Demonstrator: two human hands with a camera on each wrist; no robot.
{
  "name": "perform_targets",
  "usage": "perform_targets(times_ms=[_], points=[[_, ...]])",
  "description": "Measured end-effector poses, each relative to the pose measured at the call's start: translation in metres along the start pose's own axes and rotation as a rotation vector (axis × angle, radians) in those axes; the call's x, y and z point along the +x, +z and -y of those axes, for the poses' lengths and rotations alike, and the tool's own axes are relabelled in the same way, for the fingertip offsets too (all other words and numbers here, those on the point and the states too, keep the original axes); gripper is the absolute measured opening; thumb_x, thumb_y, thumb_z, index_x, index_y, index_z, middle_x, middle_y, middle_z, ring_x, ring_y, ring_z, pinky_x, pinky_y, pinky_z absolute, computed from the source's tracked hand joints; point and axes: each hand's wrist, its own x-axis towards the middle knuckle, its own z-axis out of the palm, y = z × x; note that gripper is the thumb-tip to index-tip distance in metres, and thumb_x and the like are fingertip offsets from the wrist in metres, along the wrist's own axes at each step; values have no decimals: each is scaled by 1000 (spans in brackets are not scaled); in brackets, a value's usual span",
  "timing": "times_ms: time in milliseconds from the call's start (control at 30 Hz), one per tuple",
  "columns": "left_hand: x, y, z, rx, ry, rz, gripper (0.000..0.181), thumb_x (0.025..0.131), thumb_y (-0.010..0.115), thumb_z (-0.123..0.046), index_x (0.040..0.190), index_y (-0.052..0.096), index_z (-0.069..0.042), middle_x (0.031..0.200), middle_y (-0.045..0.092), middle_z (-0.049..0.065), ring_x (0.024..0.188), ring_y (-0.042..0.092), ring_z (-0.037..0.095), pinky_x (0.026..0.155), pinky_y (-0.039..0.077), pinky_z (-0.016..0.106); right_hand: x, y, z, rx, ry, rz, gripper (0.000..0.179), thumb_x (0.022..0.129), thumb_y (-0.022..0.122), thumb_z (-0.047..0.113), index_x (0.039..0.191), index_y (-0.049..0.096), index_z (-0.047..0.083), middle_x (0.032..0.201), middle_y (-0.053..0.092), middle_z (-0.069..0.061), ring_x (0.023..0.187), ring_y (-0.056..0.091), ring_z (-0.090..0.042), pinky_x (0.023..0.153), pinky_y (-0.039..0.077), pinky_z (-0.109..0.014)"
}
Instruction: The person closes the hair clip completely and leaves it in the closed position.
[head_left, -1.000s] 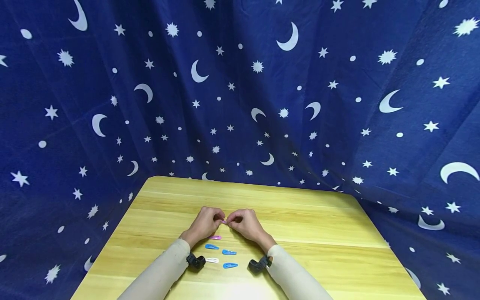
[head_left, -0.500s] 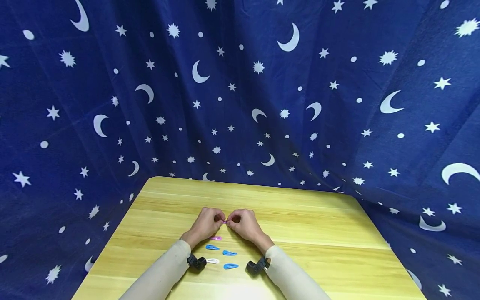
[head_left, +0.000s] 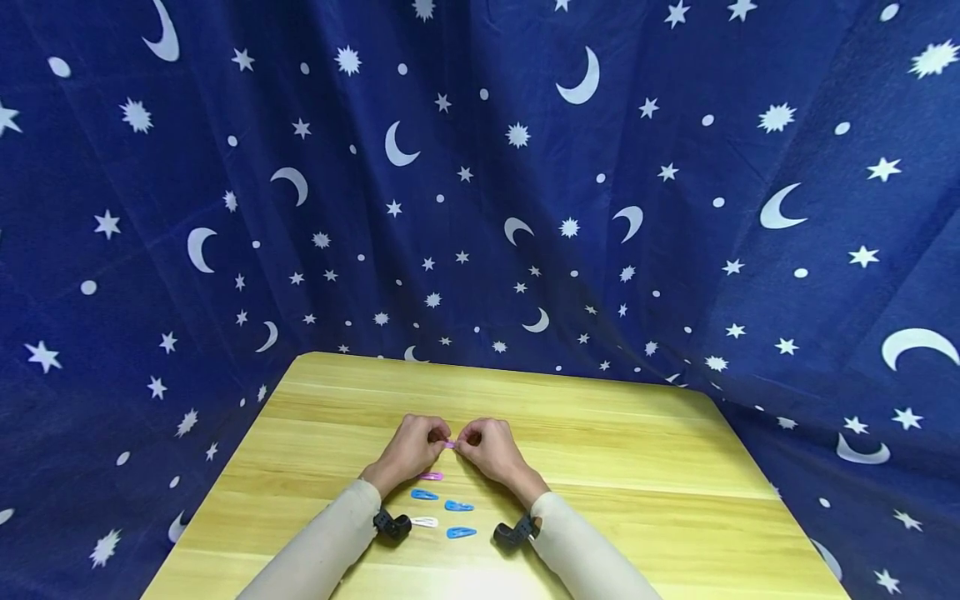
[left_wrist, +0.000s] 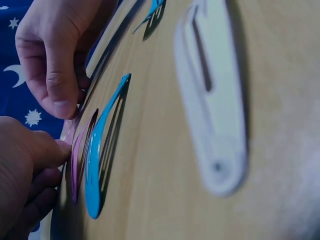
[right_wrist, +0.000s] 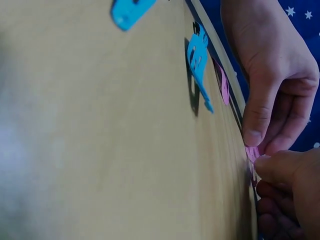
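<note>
Both hands meet over the table around a small pink hair clip (head_left: 450, 444). My left hand (head_left: 408, 450) pinches its left end, the thumb and fingertips covering much of it. At the other end, my right hand (head_left: 491, 450) grips it between thumb and forefinger. In the right wrist view a short pink stretch of the held clip (right_wrist: 252, 152) shows between the two thumbs. Nearer the body, a second pink hair clip (head_left: 431, 476) lies by the left wrist. Past it lie blue hair clips (head_left: 424, 494) and a white hair clip (left_wrist: 215, 100).
Two more blue clips, one patterned clip (head_left: 459, 506) and one plain clip (head_left: 461, 532), lie between the forearms. A black wrist camera (head_left: 392, 524) sits close to the white clip. The wooden table (head_left: 615, 450) reaches back to a dark blue curtain (head_left: 480, 208) with moons and stars.
Both hands stay in the same place with only slight finger shifts at the pink clip. The clips on the table have not moved.
</note>
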Motion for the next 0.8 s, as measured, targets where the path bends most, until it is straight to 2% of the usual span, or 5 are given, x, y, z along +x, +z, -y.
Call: perform_targets(times_ms=[267, 333, 533, 667, 800], points=[[-1, -1, 0, 2, 17, -7, 15, 93, 84, 3, 95, 81, -12, 85, 78, -3, 76, 67, 5, 70, 58, 22, -2, 2, -3, 31, -13, 23, 8, 91, 88, 12, 88, 81, 16, 87, 77, 5, 76, 65, -1, 72, 57, -19], [0, -1, 0, -10, 24, -4, 17, 92, 83, 5, 93, 81, -12, 84, 77, -3, 75, 65, 4, 68, 57, 22, -2, 2, -3, 43, -20, 25, 7, 92, 87, 10, 95, 82, 13, 92, 80, 2, 80, 69, -4, 74, 59, -21], [-1, -1, 4, -50, 16, -14, 18, 93, 83, 3, 94, 81, -15, 87, 79, -5, 79, 68, 3, 72, 59, 23, -4, 1, -2, 75, -49, 37, 18, 96, 84, 12, 114, 84, 8, 104, 83, -4, 89, 76, -11, 78, 63, -23], [-3, -3, 3, -102, -5, -21, 15, 95, 84, -2, 95, 81, -17, 89, 79, -7, 80, 69, 2, 75, 60, 23, -6, 1, -3, 88, -70, 11, 16, 98, 81, 9, 113, 84, 8, 107, 84, -5, 93, 77, -12, 82, 64, -26], [-5, -6, -1, -132, -12, -28, 14, 95, 83, -2, 97, 82, -16, 89, 79, -7, 79, 69, 1, 74, 59, 22, -9, 1, -3, 144, -50, -27, 15, 100, 80, 9, 114, 83, 9, 107, 85, -3, 95, 79, -13, 86, 65, -26]])
